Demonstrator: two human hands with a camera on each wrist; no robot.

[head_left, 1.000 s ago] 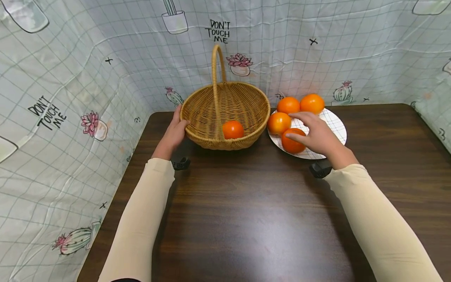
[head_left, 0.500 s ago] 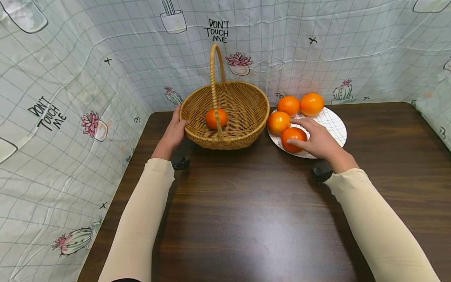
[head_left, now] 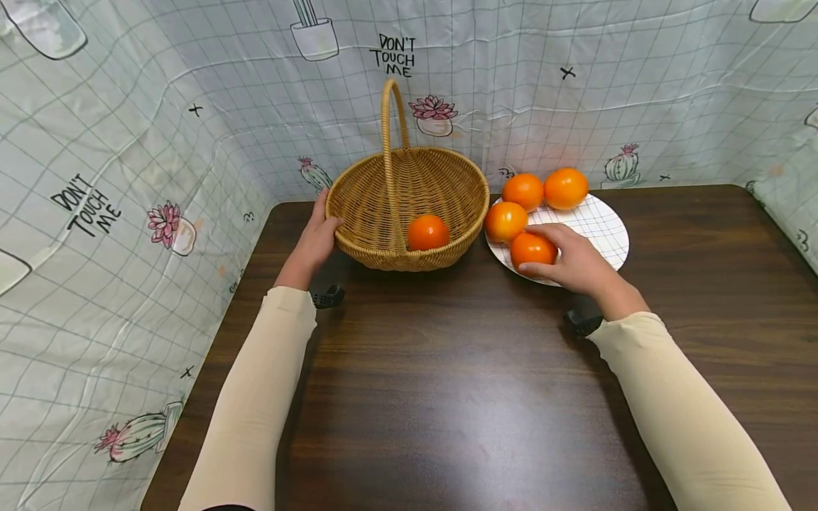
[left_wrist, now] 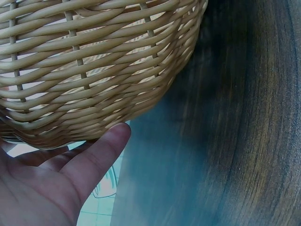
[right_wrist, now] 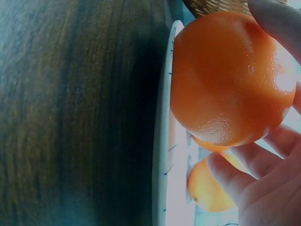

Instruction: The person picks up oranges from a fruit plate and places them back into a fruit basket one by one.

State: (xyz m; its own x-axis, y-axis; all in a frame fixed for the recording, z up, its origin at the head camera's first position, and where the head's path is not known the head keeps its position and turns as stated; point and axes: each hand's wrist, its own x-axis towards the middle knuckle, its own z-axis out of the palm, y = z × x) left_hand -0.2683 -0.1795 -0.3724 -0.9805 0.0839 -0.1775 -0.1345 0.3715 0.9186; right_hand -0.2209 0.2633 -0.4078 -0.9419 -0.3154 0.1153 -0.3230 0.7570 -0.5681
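Observation:
My left hand [head_left: 316, 238] holds the left side of a wicker basket [head_left: 358, 188] with a tall arched handle. In the left wrist view the thumb [left_wrist: 106, 150] lies on the weave, and the other fingers pass out of sight behind it. One orange [head_left: 429, 233] sits in the basket, right of the handle. At the front left of a round white plate [head_left: 603, 227], the thumb and fingers of my right hand [head_left: 578, 262] grip an orange [right_wrist: 230, 77]. Several other oranges are at the plate's back left, such as the nearest orange [head_left: 505, 222].
The plate with its grid of thin lines stands just right of the basket on a dark wooden table [head_left: 447, 383]. A patterned cloth [head_left: 530, 92] hangs close behind both and along the left side. A black wrist device [head_left: 583, 323] sits under my right wrist.
My right thumb and fingers have closed round the front orange on the plate. In the basket, the orange rolled left, then back to the right. My left hand stays at the basket.

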